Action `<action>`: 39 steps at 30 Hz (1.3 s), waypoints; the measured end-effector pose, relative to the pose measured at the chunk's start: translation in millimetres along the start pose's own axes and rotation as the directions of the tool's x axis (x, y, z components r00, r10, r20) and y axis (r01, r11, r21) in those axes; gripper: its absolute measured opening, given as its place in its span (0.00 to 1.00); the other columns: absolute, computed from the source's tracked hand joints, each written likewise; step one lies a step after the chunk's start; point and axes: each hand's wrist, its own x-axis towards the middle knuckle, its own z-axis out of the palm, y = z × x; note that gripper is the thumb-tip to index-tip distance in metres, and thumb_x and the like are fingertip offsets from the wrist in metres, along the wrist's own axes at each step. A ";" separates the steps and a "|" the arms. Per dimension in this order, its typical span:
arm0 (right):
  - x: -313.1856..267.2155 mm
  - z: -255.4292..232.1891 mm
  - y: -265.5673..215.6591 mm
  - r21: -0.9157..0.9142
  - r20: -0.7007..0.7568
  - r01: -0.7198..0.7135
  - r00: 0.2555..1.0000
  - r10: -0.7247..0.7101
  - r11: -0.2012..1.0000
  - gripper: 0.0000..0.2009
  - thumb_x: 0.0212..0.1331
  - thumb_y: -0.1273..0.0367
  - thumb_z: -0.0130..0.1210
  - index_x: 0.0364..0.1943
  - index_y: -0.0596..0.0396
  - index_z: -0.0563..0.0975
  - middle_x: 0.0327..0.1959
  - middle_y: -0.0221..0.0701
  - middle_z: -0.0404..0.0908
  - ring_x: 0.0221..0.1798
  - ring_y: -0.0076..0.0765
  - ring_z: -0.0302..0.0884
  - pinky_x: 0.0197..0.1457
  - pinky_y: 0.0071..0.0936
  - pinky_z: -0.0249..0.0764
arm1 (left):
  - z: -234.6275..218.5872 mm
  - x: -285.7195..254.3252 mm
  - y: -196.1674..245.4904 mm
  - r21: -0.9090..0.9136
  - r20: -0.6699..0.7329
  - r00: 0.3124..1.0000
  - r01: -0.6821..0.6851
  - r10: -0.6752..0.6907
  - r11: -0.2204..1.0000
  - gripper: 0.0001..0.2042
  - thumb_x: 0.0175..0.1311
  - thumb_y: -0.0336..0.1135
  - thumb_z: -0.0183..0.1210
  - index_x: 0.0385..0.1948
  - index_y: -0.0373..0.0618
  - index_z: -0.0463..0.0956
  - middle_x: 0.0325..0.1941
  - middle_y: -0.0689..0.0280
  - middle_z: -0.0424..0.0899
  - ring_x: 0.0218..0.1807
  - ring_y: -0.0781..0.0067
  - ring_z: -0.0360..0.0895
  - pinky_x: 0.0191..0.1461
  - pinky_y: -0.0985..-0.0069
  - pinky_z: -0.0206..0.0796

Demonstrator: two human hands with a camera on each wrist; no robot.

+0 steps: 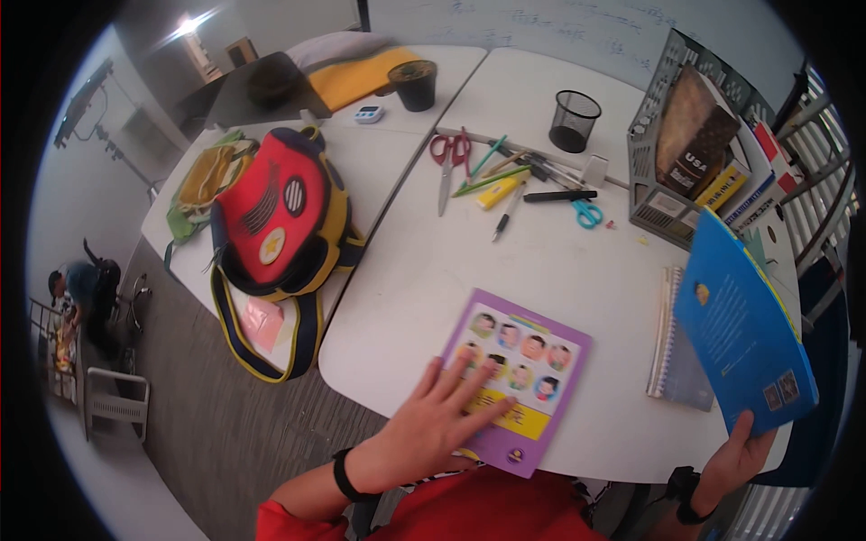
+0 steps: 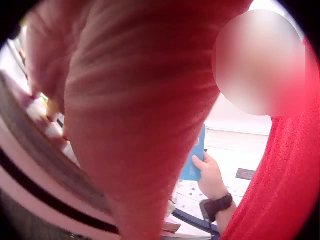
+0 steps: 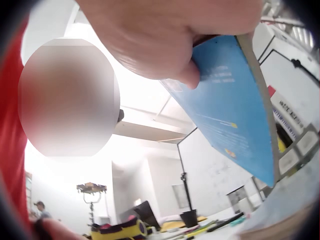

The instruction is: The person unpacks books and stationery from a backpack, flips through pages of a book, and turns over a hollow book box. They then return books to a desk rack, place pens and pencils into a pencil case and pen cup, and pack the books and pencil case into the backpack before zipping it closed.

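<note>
A purple book (image 1: pixel 552 388) with cartoon faces and a yellow title band lies at the table's front edge. My left hand (image 1: pixel 439 410) rests on its cover with fingers spread. At the right, my right hand (image 1: pixel 738 460) grips a blue book (image 1: pixel 741 329) by its lower edge, thumb on the cover, and the book stands tilted up off the table. The right wrist view shows the thumb pressed on the same blue book (image 3: pixel 227 100). A spiral notebook (image 1: pixel 672 352) lies beside the blue book, partly hidden by it.
A red and yellow backpack (image 1: pixel 280 212) sits at the left. Scissors (image 1: pixel 444 167), pens and a yellow highlighter (image 1: pixel 499 190) lie at the back, near a black mesh pen cup (image 1: pixel 575 122). A grey file rack (image 1: pixel 649 171) holds books at the right. Another person (image 1: pixel 86 293) is far left.
</note>
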 end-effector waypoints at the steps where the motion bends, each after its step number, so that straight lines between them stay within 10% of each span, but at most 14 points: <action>1: -3.6 9.8 -7.2 0.004 0.012 -0.002 1.000 0.002 1.000 0.20 0.79 0.74 0.51 0.69 0.72 0.68 0.64 0.46 0.80 0.62 0.38 0.79 0.70 0.35 0.72 | 4.5 0.9 1.8 0.004 -0.009 0.999 -0.047 0.048 0.999 0.55 0.41 0.60 0.80 0.78 0.65 0.65 0.85 0.46 0.54 0.86 0.29 0.46 0.80 0.31 0.48; 3: -9.4 22.4 -17.9 0.227 0.191 0.013 0.980 -0.057 0.974 0.21 0.79 0.73 0.52 0.70 0.72 0.68 0.64 0.46 0.80 0.64 0.40 0.78 0.72 0.38 0.71 | 9.4 -2.2 0.3 0.006 -0.018 0.995 -0.093 0.093 0.996 0.53 0.43 0.60 0.79 0.78 0.65 0.64 0.85 0.47 0.55 0.86 0.30 0.46 0.80 0.31 0.49; 11: -13.1 73.3 -50.6 0.107 0.479 0.290 0.823 -0.305 0.951 0.13 0.71 0.77 0.53 0.57 0.67 0.78 0.56 0.55 0.86 0.60 0.57 0.85 0.69 0.48 0.77 | -0.8 -30.1 -35.1 0.023 -0.073 0.995 0.074 -0.072 0.997 0.47 0.53 0.63 0.72 0.78 0.61 0.65 0.85 0.52 0.56 0.86 0.36 0.49 0.81 0.33 0.48; 18: -23.8 92.1 -61.0 0.190 0.792 0.572 0.391 -0.469 0.798 0.22 0.47 0.85 0.53 0.50 0.63 0.82 0.53 0.51 0.86 0.60 0.64 0.84 0.66 0.54 0.78 | -10.4 -43.0 -94.9 -0.034 -0.284 0.920 0.272 -0.271 0.962 0.49 0.60 0.68 0.66 0.78 0.45 0.62 0.82 0.36 0.56 0.84 0.31 0.52 0.83 0.42 0.48; 24: -35.5 97.5 -68.1 0.194 0.860 0.627 0.261 -0.439 0.754 0.21 0.43 0.83 0.59 0.47 0.60 0.83 0.54 0.46 0.85 0.60 0.61 0.81 0.61 0.54 0.77 | -17.1 -38.7 -95.4 0.023 -0.306 0.878 0.393 -0.368 0.919 0.50 0.65 0.68 0.61 0.78 0.36 0.58 0.81 0.34 0.56 0.84 0.33 0.53 0.85 0.50 0.48; 36: -42.1 101.4 -65.5 0.190 0.935 0.667 0.102 -0.341 0.720 0.22 0.46 0.75 0.67 0.50 0.57 0.83 0.59 0.45 0.81 0.67 0.60 0.76 0.63 0.54 0.75 | -23.9 -34.4 -85.7 0.115 -0.295 0.869 0.445 -0.397 0.888 0.51 0.62 0.67 0.65 0.76 0.32 0.59 0.78 0.33 0.62 0.81 0.34 0.59 0.83 0.50 0.51; 39: -43.9 104.9 -65.7 0.114 0.914 0.654 0.225 -0.336 0.748 0.16 0.55 0.77 0.65 0.49 0.61 0.83 0.56 0.45 0.82 0.63 0.59 0.79 0.62 0.52 0.77 | -27.7 -27.2 -95.3 0.059 -0.290 0.860 0.454 -0.420 0.889 0.48 0.64 0.61 0.66 0.77 0.35 0.59 0.78 0.33 0.62 0.81 0.34 0.58 0.83 0.52 0.51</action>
